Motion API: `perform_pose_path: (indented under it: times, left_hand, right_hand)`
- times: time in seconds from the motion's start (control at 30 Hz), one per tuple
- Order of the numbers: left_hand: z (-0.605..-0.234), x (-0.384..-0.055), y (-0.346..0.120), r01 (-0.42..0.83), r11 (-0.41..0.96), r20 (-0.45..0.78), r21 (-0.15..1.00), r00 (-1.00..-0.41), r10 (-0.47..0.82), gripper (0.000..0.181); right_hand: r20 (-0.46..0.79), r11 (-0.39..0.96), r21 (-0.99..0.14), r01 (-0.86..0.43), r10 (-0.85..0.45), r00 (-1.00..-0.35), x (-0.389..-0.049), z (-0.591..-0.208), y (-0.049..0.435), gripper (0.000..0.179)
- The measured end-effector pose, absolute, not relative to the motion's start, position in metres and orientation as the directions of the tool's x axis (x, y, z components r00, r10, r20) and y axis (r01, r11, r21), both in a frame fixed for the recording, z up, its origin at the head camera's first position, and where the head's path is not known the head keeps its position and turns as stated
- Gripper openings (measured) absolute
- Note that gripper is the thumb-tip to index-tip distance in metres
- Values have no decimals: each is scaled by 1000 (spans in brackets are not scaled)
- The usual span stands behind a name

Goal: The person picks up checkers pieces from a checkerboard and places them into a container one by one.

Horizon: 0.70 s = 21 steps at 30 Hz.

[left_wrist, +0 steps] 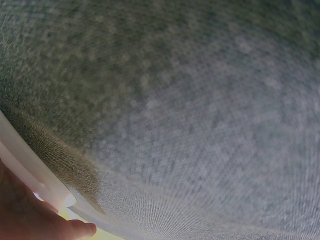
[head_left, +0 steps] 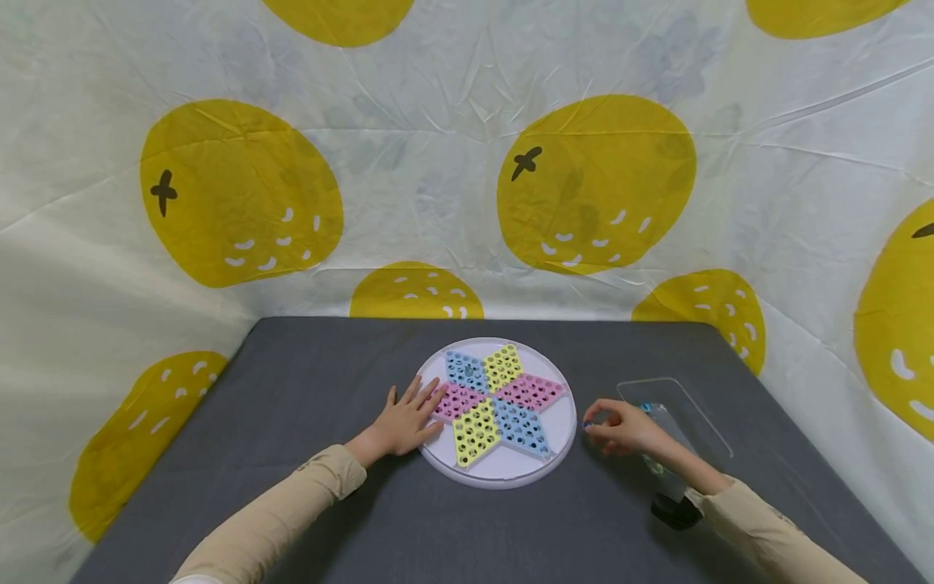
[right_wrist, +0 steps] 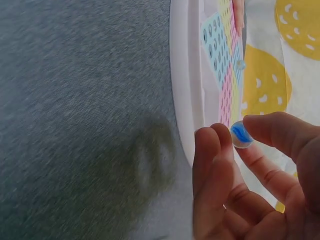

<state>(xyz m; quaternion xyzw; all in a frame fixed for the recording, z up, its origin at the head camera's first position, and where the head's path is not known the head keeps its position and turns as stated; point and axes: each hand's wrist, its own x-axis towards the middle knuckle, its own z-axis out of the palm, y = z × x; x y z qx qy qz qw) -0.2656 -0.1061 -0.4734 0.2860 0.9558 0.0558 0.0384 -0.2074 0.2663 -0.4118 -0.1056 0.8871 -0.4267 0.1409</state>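
A round white Chinese checkers board (head_left: 554,444) bears a six-pointed star of pink, yellow and blue sections full of holes. My left hand (head_left: 406,419) lies flat with spread fingers over its left rim and pink point. In the left wrist view only part of that hand (left_wrist: 30,212) shows at the white rim. Just right of the board, my right hand (head_left: 623,428) pinches a clear marble (right_wrist: 241,135) with a blue swirl between thumb and fingertips. Another clear marble (head_left: 469,371) sits in the far blue section, also visible in the right wrist view.
A transparent plastic bag (head_left: 667,422) lies right of the board, partly behind the right forearm, with blue and green bits showing. Around it runs the edge of a clear plastic tray (head_left: 689,397). Dark grey cloth (head_left: 336,349) covers the table, and a fruit-print curtain (head_left: 423,186) hangs behind.
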Motion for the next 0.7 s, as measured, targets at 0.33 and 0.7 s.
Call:
perform_pose_path:
  times: [0.33, 0.7]
  left_hand:
    - [-475, -265, -105, 542, 831, -45, 127, -833, 551, 62]
    - [-473, -266, -106, 542, 830, -53, 133, -832, 552, 63]
  right_hand:
    - [-161, 582, -808, -89, -364, -917, -198, -408, 283, 30]
    - [-153, 584, -807, -90, -354, -923, -189, -395, 303, 36]
